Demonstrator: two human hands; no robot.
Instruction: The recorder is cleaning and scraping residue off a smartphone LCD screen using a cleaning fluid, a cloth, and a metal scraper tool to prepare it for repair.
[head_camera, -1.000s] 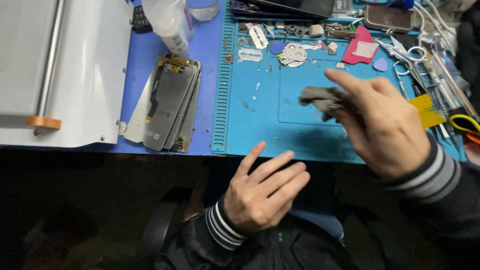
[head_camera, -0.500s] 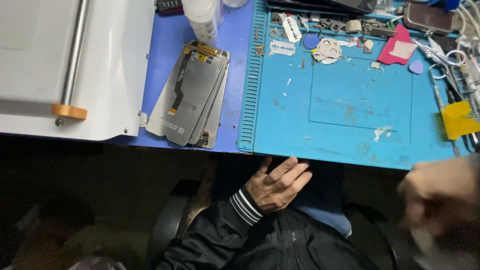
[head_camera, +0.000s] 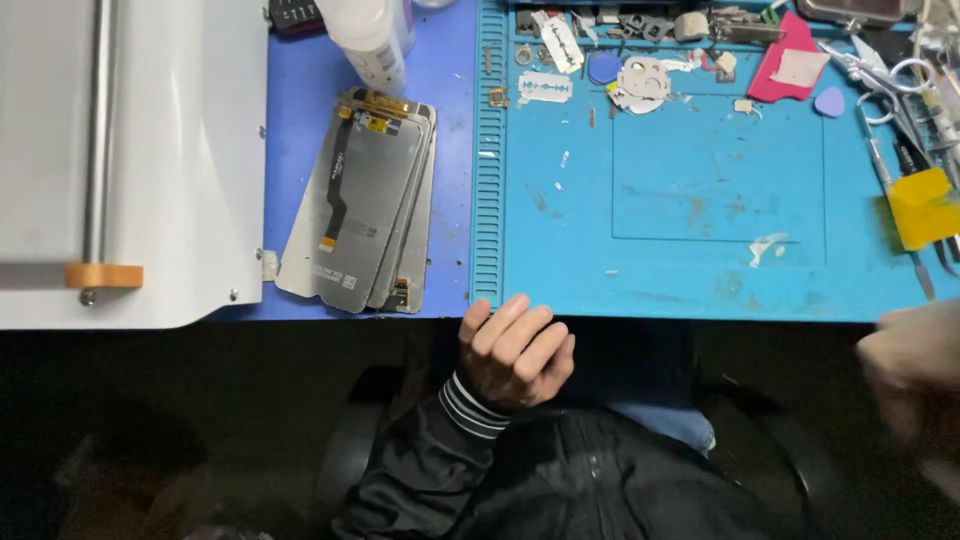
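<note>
My left hand rests below the front edge of the blue work mat, fingers loosely curled, holding nothing. My right hand is a blur at the far right edge, below the mat; whether it holds anything cannot be made out. A stack of grey phone screen panels with flex cables lies on the blue table surface left of the mat, nearest my left hand.
A white machine with a metal bar and an orange tab fills the left. A white bottle stands behind the panels. Razor blades, picks, a pink card, scissors, tweezers and a yellow tool lie along the mat's back and right.
My right hand, over the mat with a dark grey piece a second ago, has dropped down and right, off the mat. My left hand has curled its fingers near the mat's edge.
</note>
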